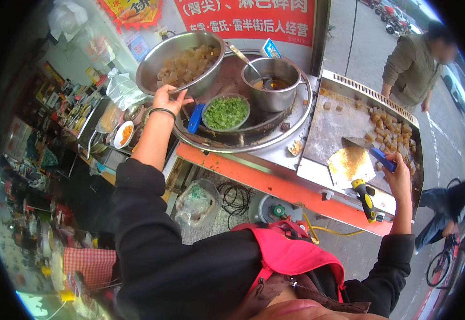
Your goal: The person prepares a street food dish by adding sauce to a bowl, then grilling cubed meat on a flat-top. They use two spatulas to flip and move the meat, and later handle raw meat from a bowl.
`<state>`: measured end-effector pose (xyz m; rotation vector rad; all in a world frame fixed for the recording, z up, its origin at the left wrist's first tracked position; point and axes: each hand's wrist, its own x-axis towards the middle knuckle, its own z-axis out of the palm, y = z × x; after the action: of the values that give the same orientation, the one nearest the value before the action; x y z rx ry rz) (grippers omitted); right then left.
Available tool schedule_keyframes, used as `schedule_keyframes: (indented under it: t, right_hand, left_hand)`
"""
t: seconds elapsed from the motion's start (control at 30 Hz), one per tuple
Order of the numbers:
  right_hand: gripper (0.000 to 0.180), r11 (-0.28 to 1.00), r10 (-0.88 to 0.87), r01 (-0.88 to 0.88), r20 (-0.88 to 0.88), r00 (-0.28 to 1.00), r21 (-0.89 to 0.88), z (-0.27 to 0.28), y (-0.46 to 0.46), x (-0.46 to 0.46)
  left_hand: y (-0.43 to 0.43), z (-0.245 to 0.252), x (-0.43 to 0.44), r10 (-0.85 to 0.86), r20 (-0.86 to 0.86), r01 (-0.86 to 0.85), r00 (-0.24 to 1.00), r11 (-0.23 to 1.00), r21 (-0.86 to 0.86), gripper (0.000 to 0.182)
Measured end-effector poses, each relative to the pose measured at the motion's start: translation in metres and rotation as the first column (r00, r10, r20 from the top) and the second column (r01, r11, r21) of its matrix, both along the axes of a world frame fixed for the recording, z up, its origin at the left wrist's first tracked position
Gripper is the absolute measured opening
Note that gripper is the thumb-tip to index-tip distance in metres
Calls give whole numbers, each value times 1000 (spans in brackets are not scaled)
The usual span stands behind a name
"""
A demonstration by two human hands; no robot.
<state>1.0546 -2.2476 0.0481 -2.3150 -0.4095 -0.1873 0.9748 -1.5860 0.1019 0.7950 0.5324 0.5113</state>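
Note:
My left hand (169, 103) grips the near rim of a large steel bowl (212, 76), which is tilted and holds many translucent brown jelly-like cubes (186, 66). In my right hand (398, 176) is the blue handle of a metal scraper (360, 143), its blade on the flat griddle (324, 124). Browned cubes (392, 132) lie along the griddle's right side. A wide scraper with a black and yellow handle (362, 200) rests at the griddle's front edge. Chopped green herbs fill a bowl (226, 113) beside my left hand, and a blue-handled tool (195, 119) lies next to it.
A steel pot (274, 96) of dark liquid with a ladle (252, 68) stands on the round pan (240, 138). A small white bowl (123, 135) holds orange bits at left. Beneath the counter is a gas cylinder (274, 210). A person (414, 68) stands beyond the griddle.

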Motion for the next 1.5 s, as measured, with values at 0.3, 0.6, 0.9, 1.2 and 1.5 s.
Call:
schedule_keyframes:
  t: [0.3, 0.6, 0.9, 1.2, 1.5]
  right_hand:
    - [29, 974, -115, 137, 122, 986, -182, 10, 52, -18]
    - [24, 871, -140, 272, 323, 936, -410, 26, 61, -13]
    - [28, 810, -586, 580, 87, 806, 84, 41, 46, -25]
    - [31, 842, -470, 525, -310, 827, 124, 0, -40, 9]
    - [33, 745, -426, 440, -150, 892, 501, 28, 22, 82]
  left_hand:
    - [54, -56, 107, -60, -24, 57, 998, 993, -107, 40]
    - [57, -78, 156, -435, -15, 435, 900, 900, -17, 22]
    - [40, -70, 104, -380, -119, 395, 917, 906, 151, 67]
    - [19, -59, -33, -60, 169, -17, 984, 906, 423, 45]
    - [-54, -81, -73, 46, 152, -96, 987, 937, 336, 37]
